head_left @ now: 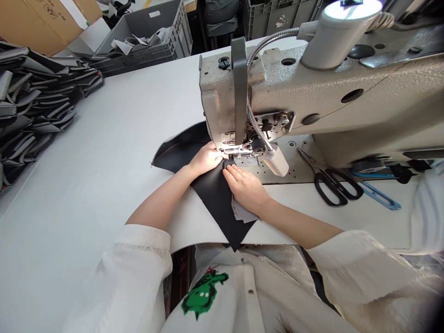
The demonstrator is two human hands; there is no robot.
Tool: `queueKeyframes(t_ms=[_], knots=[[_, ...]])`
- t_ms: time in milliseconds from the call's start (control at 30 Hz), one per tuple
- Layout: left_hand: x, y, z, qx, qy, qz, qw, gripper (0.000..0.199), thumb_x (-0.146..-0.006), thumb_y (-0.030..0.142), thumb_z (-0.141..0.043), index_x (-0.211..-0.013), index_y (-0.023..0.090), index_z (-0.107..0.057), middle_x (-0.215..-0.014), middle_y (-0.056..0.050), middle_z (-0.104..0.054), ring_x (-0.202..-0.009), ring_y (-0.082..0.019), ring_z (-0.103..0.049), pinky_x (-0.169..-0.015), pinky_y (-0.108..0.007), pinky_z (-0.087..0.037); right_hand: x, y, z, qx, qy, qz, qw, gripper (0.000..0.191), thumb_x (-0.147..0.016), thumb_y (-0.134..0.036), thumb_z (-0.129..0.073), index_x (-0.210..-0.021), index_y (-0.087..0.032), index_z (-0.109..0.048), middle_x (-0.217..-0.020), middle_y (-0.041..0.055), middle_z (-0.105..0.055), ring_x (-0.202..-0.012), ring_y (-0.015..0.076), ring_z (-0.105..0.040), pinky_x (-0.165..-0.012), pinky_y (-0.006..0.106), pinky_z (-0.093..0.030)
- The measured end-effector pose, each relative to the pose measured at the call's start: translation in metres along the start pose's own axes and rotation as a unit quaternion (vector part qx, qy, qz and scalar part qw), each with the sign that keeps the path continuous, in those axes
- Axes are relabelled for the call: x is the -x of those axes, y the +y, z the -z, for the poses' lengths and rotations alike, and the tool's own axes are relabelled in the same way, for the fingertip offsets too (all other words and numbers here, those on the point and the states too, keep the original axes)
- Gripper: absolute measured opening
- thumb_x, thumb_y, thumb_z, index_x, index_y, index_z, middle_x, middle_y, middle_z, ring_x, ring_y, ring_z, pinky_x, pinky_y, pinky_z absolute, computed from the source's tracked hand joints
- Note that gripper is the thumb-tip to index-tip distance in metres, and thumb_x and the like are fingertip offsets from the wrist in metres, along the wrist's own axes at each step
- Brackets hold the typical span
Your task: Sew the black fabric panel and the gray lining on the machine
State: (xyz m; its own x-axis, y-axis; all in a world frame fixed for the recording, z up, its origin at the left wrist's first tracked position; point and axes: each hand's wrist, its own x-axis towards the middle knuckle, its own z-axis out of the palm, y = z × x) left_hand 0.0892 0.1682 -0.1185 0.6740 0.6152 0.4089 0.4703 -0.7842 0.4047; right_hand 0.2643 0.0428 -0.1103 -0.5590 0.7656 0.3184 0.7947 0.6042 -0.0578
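A black leather-like piece [213,185] with a grey backing lies under the head of a sewing machine [225,97]. Its left part carries a curved stitched seam, and a pointed end hangs over the table's front edge. My left hand [205,158] rests flat on the piece, left of the presser foot [231,156], fingertips partly hidden close to the machine head. On the other side, my right hand [247,187] presses its outstretched fingers on the piece near the foot. Below that palm shows a grey fabric flap [242,212].
Black-handled scissors [329,182] and a blue tool [379,195] lie right of the needle area. Stacked dark pieces [38,101] stand at the far left. Behind are a grey crate [145,44] holding scraps and a cardboard box [48,23]. A lamp [275,159] hangs beside the needle.
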Motion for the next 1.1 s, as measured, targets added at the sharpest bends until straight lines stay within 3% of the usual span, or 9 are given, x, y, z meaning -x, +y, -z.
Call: queueKeyframes(t_ms=[200, 467, 567, 667, 767, 800, 933, 1033, 1100], knots=[[0.003, 0.001, -0.001, 0.000, 0.006, -0.003, 1.000, 0.028, -0.080, 0.006, -0.052, -0.085, 0.022, -0.075, -0.097, -0.004, -0.069, -0.098, -0.019, -0.064, -0.093, -0.032, -0.053, 0.001, 0.000, 0.000, 0.024, 0.014, 0.004, 1.000, 0.042, -0.084, 0.000, -0.039, -0.121, -0.002, -0.059, -0.125, 0.0182, -0.059, -0.116, 0.0270, -0.056, -0.098, 0.037, -0.047], [0.006, 0.007, 0.001, -0.032, 0.024, -0.016, 0.999, 0.027, -0.081, 0.008, -0.052, -0.083, 0.024, -0.073, -0.092, -0.003, -0.066, -0.090, -0.016, -0.062, -0.084, -0.029, -0.053, 0.004, -0.001, -0.001, -0.025, 0.022, 0.003, 0.999, 0.046, -0.080, 0.003, -0.040, -0.122, -0.001, -0.058, -0.124, 0.0197, -0.059, -0.118, 0.0260, -0.055, -0.100, 0.039, -0.046], [0.013, 0.007, 0.004, -0.052, 0.058, -0.008, 0.997, 0.024, -0.081, 0.010, -0.051, -0.079, 0.022, -0.072, -0.087, -0.003, -0.064, -0.085, -0.015, -0.061, -0.080, -0.028, -0.053, 0.004, 0.000, -0.001, -0.038, 0.009, -0.014, 0.999, 0.049, -0.079, 0.003, -0.038, -0.124, -0.004, -0.057, -0.127, 0.0176, -0.058, -0.121, 0.0257, -0.052, -0.099, 0.039, -0.046], [0.030, 0.007, 0.013, -0.067, 0.126, 0.006, 0.990, 0.022, -0.081, 0.011, -0.050, -0.078, 0.021, -0.069, -0.090, -0.004, -0.064, -0.087, -0.016, -0.061, -0.081, -0.029, -0.052, 0.005, 0.002, -0.002, -0.060, 0.003, -0.033, 0.998, 0.051, -0.078, 0.002, -0.038, -0.125, -0.006, -0.056, -0.129, 0.0154, -0.057, -0.123, 0.0244, -0.050, -0.101, 0.038, -0.045], [0.047, 0.003, 0.022, -0.079, 0.167, 0.066, 0.981, 0.019, -0.083, 0.017, -0.051, -0.092, 0.022, -0.068, -0.103, -0.006, -0.063, -0.099, -0.018, -0.060, -0.091, -0.033, -0.049, 0.005, 0.004, -0.002, -0.080, 0.000, -0.048, 0.996, 0.052, -0.077, 0.001, -0.039, -0.126, -0.005, -0.055, -0.131, 0.0150, -0.055, -0.123, 0.0238, -0.050, -0.103, 0.038, -0.043], [0.050, 0.000, 0.024, -0.084, 0.151, 0.099, 0.980, 0.022, -0.083, 0.022, -0.055, -0.103, 0.021, -0.066, -0.112, -0.008, -0.062, -0.107, -0.021, -0.057, -0.097, -0.036, -0.047, 0.005, 0.004, -0.002, -0.084, -0.001, -0.052, 0.995, 0.052, -0.077, 0.000, -0.039, -0.126, -0.005, -0.055, -0.131, 0.0151, -0.055, -0.123, 0.0238, -0.050, -0.103, 0.038, -0.043], [0.043, -0.011, 0.026, -0.117, 0.005, 0.237, 0.964, 0.068, -0.075, 0.049, -0.068, -0.133, 0.018, -0.050, -0.143, -0.016, -0.042, -0.136, -0.041, -0.029, -0.111, -0.060, -0.023, 0.002, 0.002, -0.001, -0.089, -0.003, -0.067, 0.994, 0.051, -0.078, 0.000, -0.040, -0.126, -0.005, -0.055, -0.131, 0.0152, -0.055, -0.123, 0.0237, -0.050, -0.103, 0.039, -0.043], [0.036, -0.009, 0.026, -0.129, -0.043, 0.279, 0.950, 0.076, -0.077, 0.058, -0.063, -0.139, 0.018, -0.045, -0.149, -0.018, -0.032, -0.139, -0.046, -0.019, -0.109, -0.069, -0.009, 0.000, 0.000, 0.001, -0.089, -0.005, -0.078, 0.993, 0.050, -0.078, 0.000, -0.041, -0.126, -0.006, -0.055, -0.131, 0.0140, -0.055, -0.123, 0.0236, -0.051, -0.103, 0.038, -0.043], [0.041, 0.001, 0.029, -0.138, -0.058, 0.287, 0.946, 0.081, -0.078, 0.062, -0.059, -0.142, 0.016, -0.040, -0.150, -0.020, -0.027, -0.139, -0.046, -0.017, -0.108, -0.070, -0.009, -0.001, 0.000, 0.002, -0.093, -0.009, -0.083, 0.992, 0.050, -0.079, -0.001, -0.042, -0.126, -0.006, -0.055, -0.132, 0.0134, -0.055, -0.123, 0.0238, -0.051, -0.103, 0.038, -0.044]])
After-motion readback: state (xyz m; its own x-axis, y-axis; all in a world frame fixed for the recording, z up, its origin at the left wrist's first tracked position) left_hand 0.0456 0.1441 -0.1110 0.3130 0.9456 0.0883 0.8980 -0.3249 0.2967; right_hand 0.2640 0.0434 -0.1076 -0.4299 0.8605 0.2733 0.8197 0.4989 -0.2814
